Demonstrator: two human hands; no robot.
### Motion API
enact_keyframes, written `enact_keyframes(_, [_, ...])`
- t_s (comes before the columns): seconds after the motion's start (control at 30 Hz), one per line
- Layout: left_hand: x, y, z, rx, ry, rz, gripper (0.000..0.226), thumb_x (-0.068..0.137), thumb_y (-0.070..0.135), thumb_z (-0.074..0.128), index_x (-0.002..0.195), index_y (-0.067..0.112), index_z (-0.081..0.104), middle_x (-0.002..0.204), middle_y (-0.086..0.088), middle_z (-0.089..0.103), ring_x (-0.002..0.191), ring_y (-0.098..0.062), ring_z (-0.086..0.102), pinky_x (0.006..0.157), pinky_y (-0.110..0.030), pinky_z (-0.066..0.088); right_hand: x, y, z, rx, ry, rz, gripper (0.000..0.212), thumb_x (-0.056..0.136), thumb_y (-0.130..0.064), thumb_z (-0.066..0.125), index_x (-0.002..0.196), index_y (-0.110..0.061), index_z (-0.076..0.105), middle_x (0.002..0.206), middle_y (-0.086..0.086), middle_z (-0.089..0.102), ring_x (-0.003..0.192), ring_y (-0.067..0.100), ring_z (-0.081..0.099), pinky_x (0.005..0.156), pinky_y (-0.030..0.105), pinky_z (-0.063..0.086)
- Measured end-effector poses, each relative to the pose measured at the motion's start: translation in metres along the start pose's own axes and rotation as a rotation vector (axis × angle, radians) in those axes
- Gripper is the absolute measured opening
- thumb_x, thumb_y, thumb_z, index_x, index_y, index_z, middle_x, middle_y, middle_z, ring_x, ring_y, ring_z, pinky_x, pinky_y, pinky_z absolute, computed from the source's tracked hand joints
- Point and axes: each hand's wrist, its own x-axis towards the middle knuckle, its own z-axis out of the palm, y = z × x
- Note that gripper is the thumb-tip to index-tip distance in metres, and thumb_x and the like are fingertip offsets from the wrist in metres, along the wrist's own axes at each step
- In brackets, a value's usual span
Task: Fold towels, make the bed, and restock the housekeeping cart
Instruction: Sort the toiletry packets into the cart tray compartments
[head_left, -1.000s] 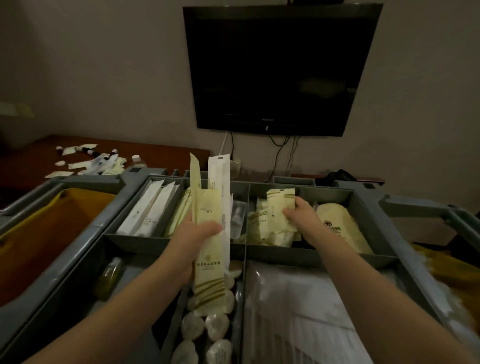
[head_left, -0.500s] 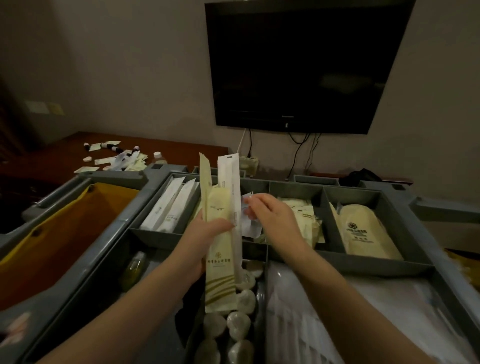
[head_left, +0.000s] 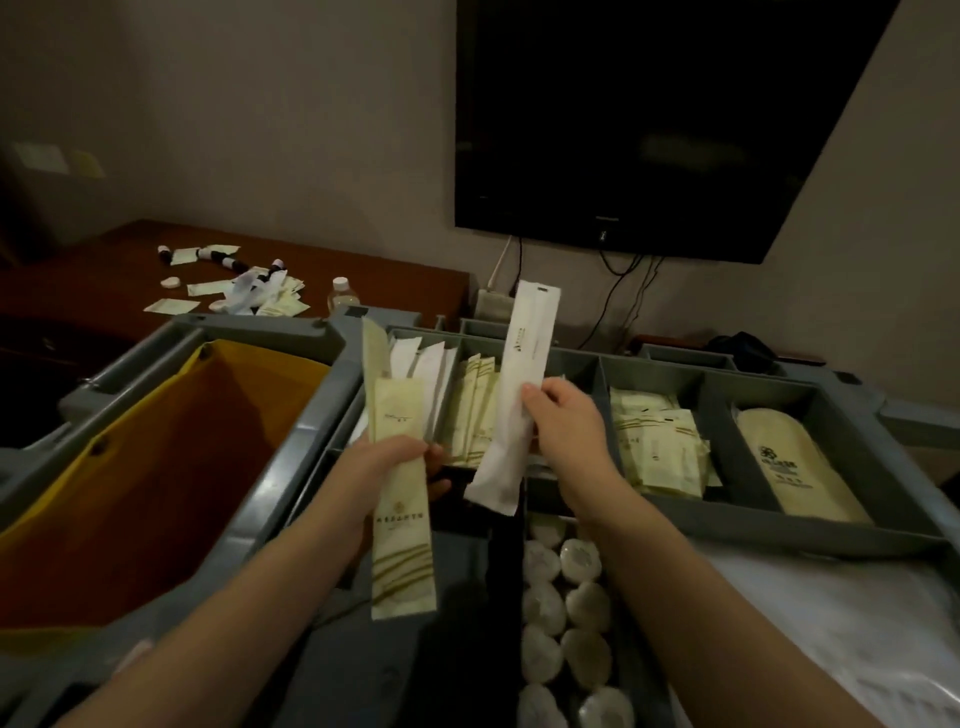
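Head view: the left hand (head_left: 387, 467) is closed around a couple of long cream packets (head_left: 402, 525), gripping them near the middle so that they stand almost upright over the near-left part of the housekeeping cart (head_left: 322, 415). The front one carries green stripes at its lower end, and a taller one pokes up behind it. Just beside it, the right hand (head_left: 566, 426) pinches a long white packet (head_left: 519, 395) between thumb and fingers, tilted slightly, its top end towards the far edge of the cart and its bottom end hanging over the near wall of the divided tray (head_left: 675, 525).

That tray runs along the cart's far edge. Its left compartments hold more white packets (head_left: 428, 374) and cream sachets (head_left: 472, 415) standing on end; the middle compartment holds a loose stack of flat cream sachets (head_left: 660, 447); the right compartment holds a large cream pouch (head_left: 795, 467) lying flat. Nearer, between the forearms, round wrapped soaps (head_left: 561, 597) fill a narrow slot, and pale plastic wrapping (head_left: 831, 634) lies at the near-right corner. A yellow-lined bag (head_left: 156, 467) hangs open at the cart's left end.

Past the cart, a wooden desk (head_left: 104, 280) carries scattered sachets and small tubes (head_left: 244, 286) and a small capped bottle (head_left: 343, 293) — a dark television (head_left: 649, 119) is mounted on the wall above.
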Motion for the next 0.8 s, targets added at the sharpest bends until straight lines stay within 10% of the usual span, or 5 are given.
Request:
enact_keyframes(0.23, [0.031,0.038,-0.055,-0.03,0.109,0.046,0.04,0.088,0.006,0.057,0.125,-0.003,0.048,0.089,-0.011,0.061,0.082,-0.024,0.064,0.05,-0.025,0.054,0.05,-0.015,0.081,-0.098,-0.082,0.067,0.013,0.098,-0.019,0.048,0.099,-0.015,0.061,0.098,0.0,0.062,0.081,0.014,0.059,0.059,0.023,0.046])
enact_keyframes(0.5, [0.051,0.043,-0.085,-0.281,0.099,-0.043,0.002,0.087,0.004,0.055,0.085,0.004,0.054,0.078,-0.009,0.06,0.069,-0.02,0.061,0.066,-0.032,0.051,0.088,0.004,0.13,-0.512,0.003,0.074,0.033,0.091,-0.014,0.05,0.124,-0.015,0.053,0.117,0.01,0.062,0.102,0.029,0.059,0.08,0.034,0.048])
enact_keyframes(0.67, [0.053,0.043,-0.085,-0.277,0.035,-0.068,0.014,0.085,0.006,0.058,0.097,0.0,0.058,0.079,-0.009,0.061,0.072,-0.02,0.062,0.055,-0.028,0.054,0.077,0.007,0.139,-1.035,-0.036,-0.33,0.051,0.094,-0.029,0.05,0.143,-0.025,0.036,0.147,0.002,0.037,0.135,0.024,0.033,0.111,0.045,0.029])
enact_keyframes(0.8, [0.056,0.039,-0.084,-0.23,0.024,-0.057,0.043,0.083,0.006,0.06,0.123,-0.004,0.05,0.085,-0.011,0.062,0.076,-0.021,0.063,0.052,-0.026,0.054,0.066,0.015,0.137,-1.349,-0.277,-0.259,0.045,0.102,-0.034,0.032,0.144,-0.019,0.033,0.153,0.002,0.03,0.145,0.023,0.014,0.114,0.057,0.002])
